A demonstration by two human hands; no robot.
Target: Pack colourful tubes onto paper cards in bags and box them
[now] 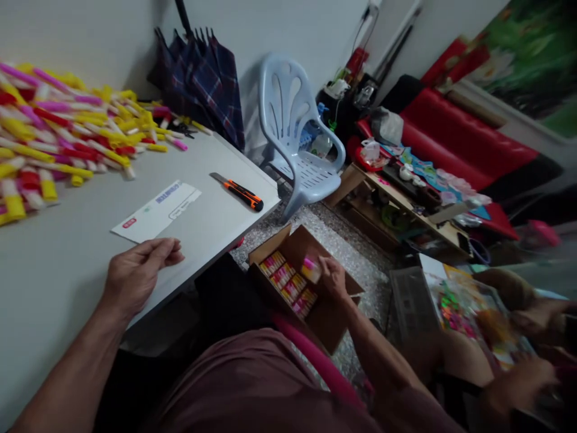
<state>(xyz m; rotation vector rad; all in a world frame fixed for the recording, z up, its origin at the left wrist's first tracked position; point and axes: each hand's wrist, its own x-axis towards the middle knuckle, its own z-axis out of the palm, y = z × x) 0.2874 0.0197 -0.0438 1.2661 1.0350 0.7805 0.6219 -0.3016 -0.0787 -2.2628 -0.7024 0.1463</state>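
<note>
My right hand point(332, 278) reaches into an open cardboard box point(274, 252), its fingers against a pink-topped packet point(311, 269) that stands up above the others. Several packets of pink and yellow sticks point(286, 281) lie in rows in the box. My left hand point(139, 273) rests on the edge of the grey table point(67, 258), holding nothing, just below a white paper envelope point(155, 211). Beyond the envelope lies an orange-and-black utility knife point(241, 192). A large heap of pink, yellow, red and white plastic sticks point(54, 138) covers the table's far left end.
A co-worker's hands point(518, 385) work over a tray of colourful items point(473, 313) at the lower right. A pale blue plastic chair point(297, 138), folded plaid umbrella point(201, 90), cluttered wooden shelf point(396, 204) and red cushioned bench point(469, 138) stand beyond the table on a speckled floor.
</note>
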